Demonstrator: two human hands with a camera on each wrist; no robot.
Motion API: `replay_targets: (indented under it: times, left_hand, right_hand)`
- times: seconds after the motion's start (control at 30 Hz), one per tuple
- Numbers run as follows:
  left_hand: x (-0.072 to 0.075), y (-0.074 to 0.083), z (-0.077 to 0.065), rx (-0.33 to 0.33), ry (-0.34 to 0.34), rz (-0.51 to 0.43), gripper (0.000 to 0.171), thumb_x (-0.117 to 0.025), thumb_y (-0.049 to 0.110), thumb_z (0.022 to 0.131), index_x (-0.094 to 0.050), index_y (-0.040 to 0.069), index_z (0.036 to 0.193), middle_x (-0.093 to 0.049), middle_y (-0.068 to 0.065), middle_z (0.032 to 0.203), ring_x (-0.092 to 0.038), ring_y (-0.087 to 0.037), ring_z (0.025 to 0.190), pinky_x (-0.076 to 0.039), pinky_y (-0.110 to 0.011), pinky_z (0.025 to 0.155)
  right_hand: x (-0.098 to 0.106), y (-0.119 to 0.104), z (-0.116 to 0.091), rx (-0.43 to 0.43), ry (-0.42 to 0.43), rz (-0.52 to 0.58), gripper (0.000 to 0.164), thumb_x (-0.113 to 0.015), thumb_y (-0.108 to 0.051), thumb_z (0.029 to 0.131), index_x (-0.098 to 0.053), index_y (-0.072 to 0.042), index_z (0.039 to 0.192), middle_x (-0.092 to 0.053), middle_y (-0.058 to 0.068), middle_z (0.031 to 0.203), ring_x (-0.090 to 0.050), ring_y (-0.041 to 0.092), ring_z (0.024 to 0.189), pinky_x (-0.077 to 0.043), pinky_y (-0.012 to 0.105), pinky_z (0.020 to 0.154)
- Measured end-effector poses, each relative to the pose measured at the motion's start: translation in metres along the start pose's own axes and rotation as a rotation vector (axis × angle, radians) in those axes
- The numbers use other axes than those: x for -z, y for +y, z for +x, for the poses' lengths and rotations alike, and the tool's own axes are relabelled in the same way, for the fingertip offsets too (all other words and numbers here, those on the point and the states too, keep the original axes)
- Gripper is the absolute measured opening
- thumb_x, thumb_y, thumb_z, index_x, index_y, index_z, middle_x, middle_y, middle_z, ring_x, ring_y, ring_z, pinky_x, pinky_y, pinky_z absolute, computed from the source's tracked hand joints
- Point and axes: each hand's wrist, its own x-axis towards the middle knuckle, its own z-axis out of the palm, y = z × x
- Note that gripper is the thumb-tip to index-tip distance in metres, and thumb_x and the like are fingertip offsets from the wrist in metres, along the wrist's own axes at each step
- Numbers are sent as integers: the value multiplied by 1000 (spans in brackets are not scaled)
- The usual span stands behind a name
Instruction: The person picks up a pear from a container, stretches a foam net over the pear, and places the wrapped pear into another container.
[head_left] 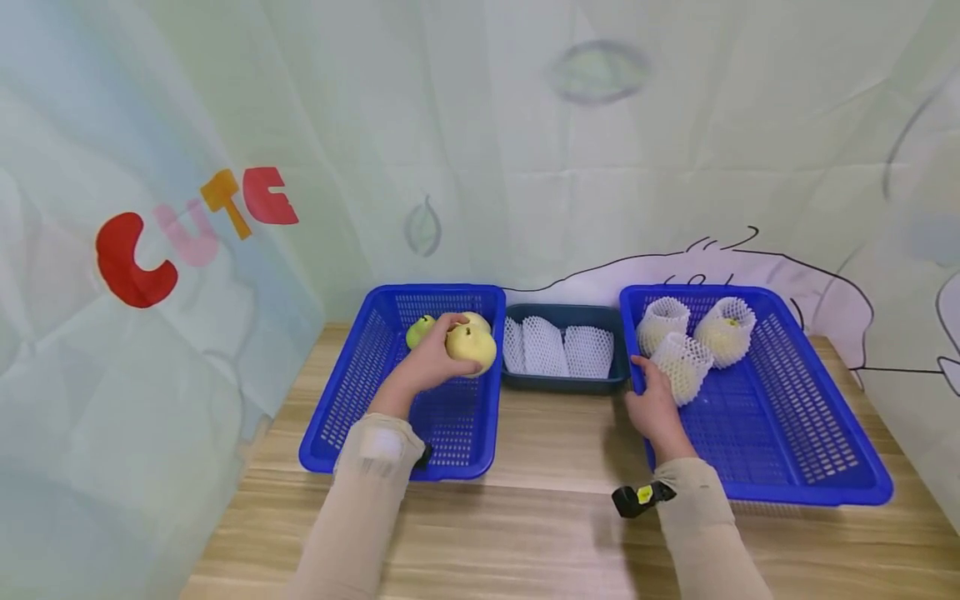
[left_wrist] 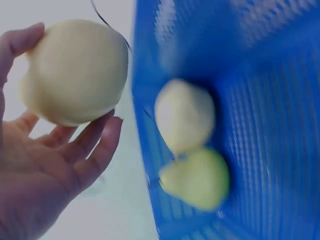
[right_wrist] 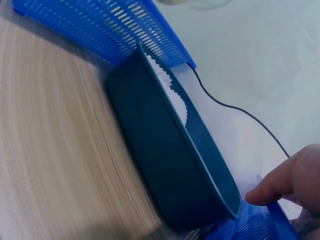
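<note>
My left hand (head_left: 435, 358) holds a pale yellow pear (head_left: 471, 348) over the left blue basket (head_left: 491, 433), thumb and fingertips spread around it. Below it in the left wrist view, another pale pear (left_wrist: 185, 116) and a green pear (left_wrist: 200, 178) lie touching in that basket. My right hand (head_left: 656, 408) is at the near left rim of the right blue basket (head_left: 810, 492), one digit reaching across the rim. Right beside it stands a pear in a white foam net sleeve (head_left: 682, 367). Most of the right fingers are hidden, and I cannot tell whether they grip anything.
Between the baskets sits a dark teal tray (head_left: 558, 384) with several white foam net sleeves (head_left: 543, 346) in it. Two more net-sleeved fruits (head_left: 724, 332) lie at the back of the right basket. A wooden table (head_left: 555, 533) bears everything, with a printed curtain (head_left: 465, 150) behind.
</note>
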Motion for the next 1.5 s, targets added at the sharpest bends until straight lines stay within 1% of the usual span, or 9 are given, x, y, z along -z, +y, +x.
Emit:
replay_targets:
  times: [0.17, 0.37, 0.63, 0.87, 0.97, 1.13, 1.23, 1.37, 1.5]
  left_hand:
    - [-21, 23, -12, -79, 87, -148, 71, -77, 9, 72, -38, 7, 132, -40, -13, 132, -48, -31, 109, -45, -43, 87]
    - [-39, 42, -21, -97, 150, -221, 71, -78, 11, 71, -42, 9, 132, -39, -12, 132, -44, -31, 111, -44, -44, 88]
    - [-67, 52, -18, -113, 147, -257, 70, -76, 13, 73, -41, 11, 133, -42, -12, 132, -44, -29, 115, -41, -44, 91]
    - [-92, 63, -15, -125, 133, -279, 70, -77, 14, 71, -42, 10, 132, -41, -11, 130, -46, -26, 109, -45, -38, 84]
    - [-102, 67, -14, -134, 128, -297, 69, -78, 13, 71, -44, 9, 131, -43, -11, 128, -47, -25, 108, -44, -36, 85]
    - [-117, 68, -13, -99, 127, -305, 69, -79, 14, 70, -45, 13, 131, -43, -9, 129, -45, -24, 110, -42, -36, 88]
    - [-126, 64, -13, -83, 139, -298, 70, -79, 14, 70, -46, 13, 131, -45, -9, 129, -45, -23, 113, -40, -37, 92]
    - [-139, 55, -15, -57, 142, -305, 69, -78, 12, 69, -47, 11, 130, -45, -10, 129, -45, -23, 114, -38, -38, 94]
    - [-153, 42, -15, -18, 144, -301, 69, -78, 12, 68, -47, 11, 130, -45, -11, 129, -45, -24, 113, -38, -36, 93]
  right_hand:
    - [-1, 1, 1, 9, 3, -1, 57, -44, 6, 78, -36, 3, 134, -31, 34, 131, -27, 43, 124, -23, 51, 103]
    - [-1, 1, 1, 6, -7, -5, 56, -44, 6, 79, -35, 3, 134, -31, 34, 130, -28, 43, 124, -23, 51, 102]
    - [0, 1, 1, -6, -4, -8, 57, -43, 6, 79, -34, 3, 135, -30, 34, 131, -27, 44, 124, -23, 52, 102]
    - [0, 0, 0, -7, -6, -8, 57, -44, 6, 78, -35, 3, 135, -31, 34, 130, -27, 43, 124, -23, 51, 102]
    - [0, 0, 0, -10, -7, -3, 57, -43, 6, 78, -34, 3, 135, -31, 34, 131, -27, 43, 124, -23, 51, 102]
    - [0, 1, 2, -22, 1, 30, 57, -42, 4, 78, -36, 2, 135, -30, 33, 133, -27, 42, 125, -22, 50, 103]
    - [0, -1, 3, -24, 11, 71, 53, -40, 2, 82, -37, 3, 134, -32, 32, 133, -30, 40, 123, -24, 49, 102]
    - [0, -2, 3, -14, 18, 105, 46, -39, 1, 87, -39, 5, 133, -35, 32, 130, -36, 39, 116, -28, 47, 98]
    - [-1, -1, 3, -8, 18, 105, 45, -38, 2, 88, -38, 5, 133, -36, 32, 129, -38, 39, 112, -31, 48, 95]
